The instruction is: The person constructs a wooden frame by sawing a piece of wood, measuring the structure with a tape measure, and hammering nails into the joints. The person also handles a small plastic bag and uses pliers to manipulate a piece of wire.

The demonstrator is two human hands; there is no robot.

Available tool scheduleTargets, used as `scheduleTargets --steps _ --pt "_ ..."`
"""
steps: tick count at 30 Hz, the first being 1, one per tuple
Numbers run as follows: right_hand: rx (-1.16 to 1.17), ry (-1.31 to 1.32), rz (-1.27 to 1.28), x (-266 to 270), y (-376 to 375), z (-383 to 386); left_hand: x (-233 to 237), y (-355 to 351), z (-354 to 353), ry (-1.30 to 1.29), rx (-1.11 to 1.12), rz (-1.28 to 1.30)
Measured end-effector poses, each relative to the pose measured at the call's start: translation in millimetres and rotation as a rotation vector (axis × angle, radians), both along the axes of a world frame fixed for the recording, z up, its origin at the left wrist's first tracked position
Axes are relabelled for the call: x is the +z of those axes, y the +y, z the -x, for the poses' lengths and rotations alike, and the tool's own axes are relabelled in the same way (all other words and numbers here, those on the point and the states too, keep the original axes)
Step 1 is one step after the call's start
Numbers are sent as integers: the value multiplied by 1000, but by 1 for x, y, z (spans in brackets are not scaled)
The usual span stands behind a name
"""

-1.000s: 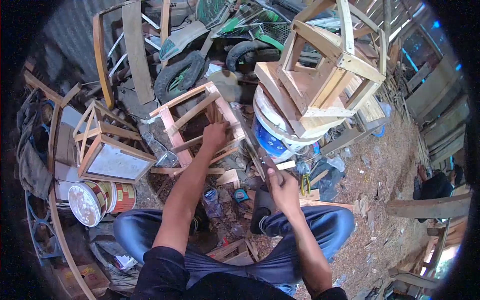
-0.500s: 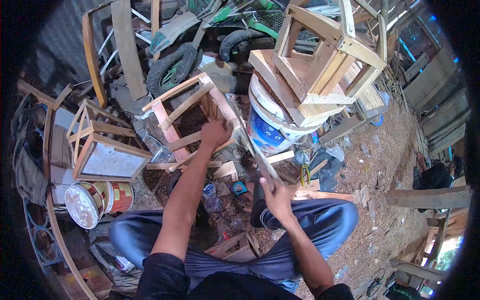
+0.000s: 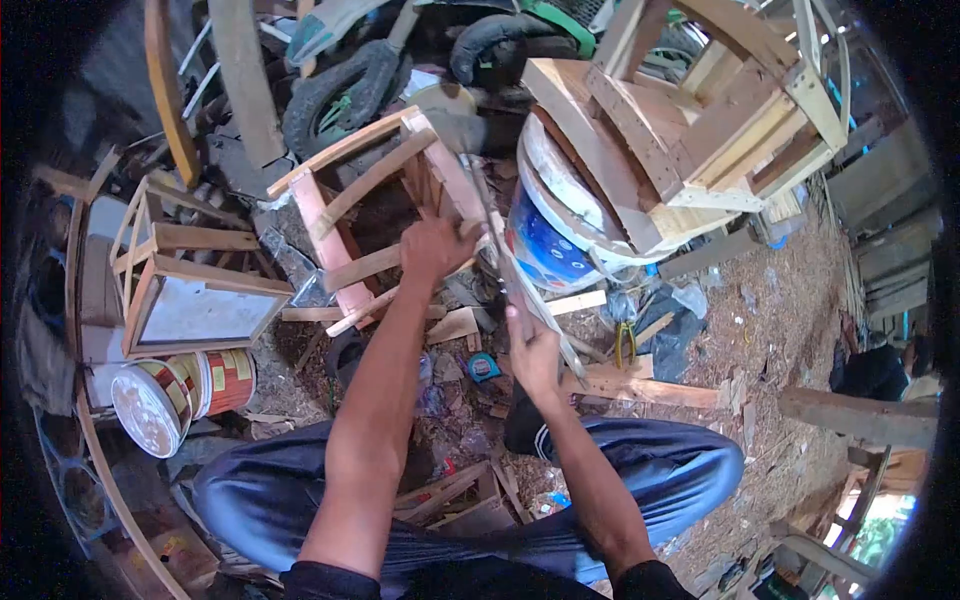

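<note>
A small wooden stool frame with pinkish side boards stands tilted on the ground before me. My left hand is closed over the near right corner of its wood, the fingertips partly hidden. My right hand is wrapped round the grip of a long, thin handsaw. The blade is seen nearly edge-on and runs up along the frame's right side, close by my left hand. Its teeth cannot be made out. A pale wood strip lies beside the saw.
A blue-and-white bucket at the right carries a wooden stool. Another frame and a paint bucket stand at the left. A tape measure, pliers and wood offcuts lie on the ground. A tyre is behind.
My right hand and the saw have moved forward and slightly left, towards the frame. My left hand keeps hold of the frame. The whole view has shifted a little.
</note>
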State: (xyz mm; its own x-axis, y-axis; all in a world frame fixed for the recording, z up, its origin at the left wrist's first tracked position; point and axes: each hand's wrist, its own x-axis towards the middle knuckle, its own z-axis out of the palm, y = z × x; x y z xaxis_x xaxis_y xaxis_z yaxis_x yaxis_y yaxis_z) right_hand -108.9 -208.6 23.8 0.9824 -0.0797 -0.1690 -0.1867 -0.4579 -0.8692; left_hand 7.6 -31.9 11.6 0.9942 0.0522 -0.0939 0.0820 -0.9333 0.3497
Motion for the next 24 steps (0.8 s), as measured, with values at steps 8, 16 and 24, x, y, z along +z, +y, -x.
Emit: scheduleTargets --steps 8,16,24 --pt "-27 -82 -66 -17 -12 13 9 1 -8 136 28 -20" --pt "-24 32 179 -10 -28 34 0 9 -19 124 40 37" --pt "6 -250 143 19 -14 23 -2 8 -10 100 12 6"
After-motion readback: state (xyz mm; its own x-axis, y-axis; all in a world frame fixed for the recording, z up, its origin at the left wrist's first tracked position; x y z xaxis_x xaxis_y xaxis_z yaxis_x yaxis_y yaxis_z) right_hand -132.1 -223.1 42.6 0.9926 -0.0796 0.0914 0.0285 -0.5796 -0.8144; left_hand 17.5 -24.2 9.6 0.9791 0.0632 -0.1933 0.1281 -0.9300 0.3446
